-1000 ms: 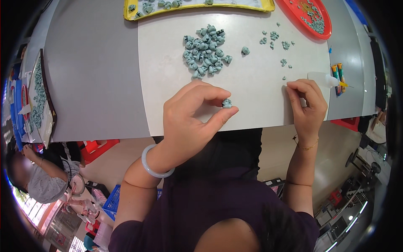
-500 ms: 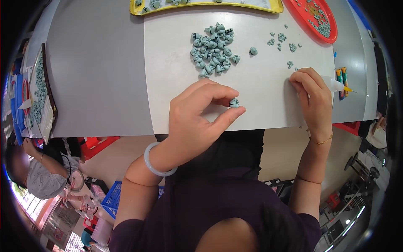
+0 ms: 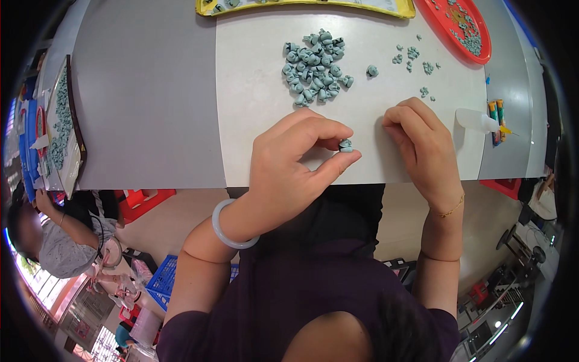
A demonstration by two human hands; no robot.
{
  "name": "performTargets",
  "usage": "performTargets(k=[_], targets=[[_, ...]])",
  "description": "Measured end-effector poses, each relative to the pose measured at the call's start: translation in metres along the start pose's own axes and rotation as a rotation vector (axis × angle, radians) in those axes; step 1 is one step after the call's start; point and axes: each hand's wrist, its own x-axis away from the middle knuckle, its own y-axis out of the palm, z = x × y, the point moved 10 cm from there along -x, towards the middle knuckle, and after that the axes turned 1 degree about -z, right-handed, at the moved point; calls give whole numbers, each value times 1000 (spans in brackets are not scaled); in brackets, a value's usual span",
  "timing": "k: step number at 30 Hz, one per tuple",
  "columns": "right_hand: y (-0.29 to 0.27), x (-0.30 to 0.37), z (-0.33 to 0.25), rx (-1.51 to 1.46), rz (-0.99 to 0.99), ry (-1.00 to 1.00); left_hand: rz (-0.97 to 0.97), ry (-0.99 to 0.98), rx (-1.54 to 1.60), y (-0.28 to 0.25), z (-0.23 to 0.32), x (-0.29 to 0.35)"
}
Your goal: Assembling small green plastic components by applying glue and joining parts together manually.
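Head view: The left hand (image 3: 295, 160) pinched a small grey-green part (image 3: 345, 145) between thumb and forefinger, held just above the near edge of the white sheet (image 3: 253, 102). The right hand (image 3: 419, 145) rested knuckles-up on the sheet just beside it, fingers curled under; whether it held anything could not be told. A heap of like parts (image 3: 315, 67) lay farther back. A white glue bottle (image 3: 475, 120) lay right of the right hand.
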Motion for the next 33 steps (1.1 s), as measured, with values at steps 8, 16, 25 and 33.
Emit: performTargets(k=[8,16,25,33], targets=[[15,4,-3,-632,58,177,12,81,-85,0,8,0],[29,1,-11,-670,-100,178,21,87,-107,-2,7,3],[52,9,13,-1120,-145,432,-19,213,-215,7,18,10],[38,16,4,-1159,29,291,-15,103,63,-1,10,5]])
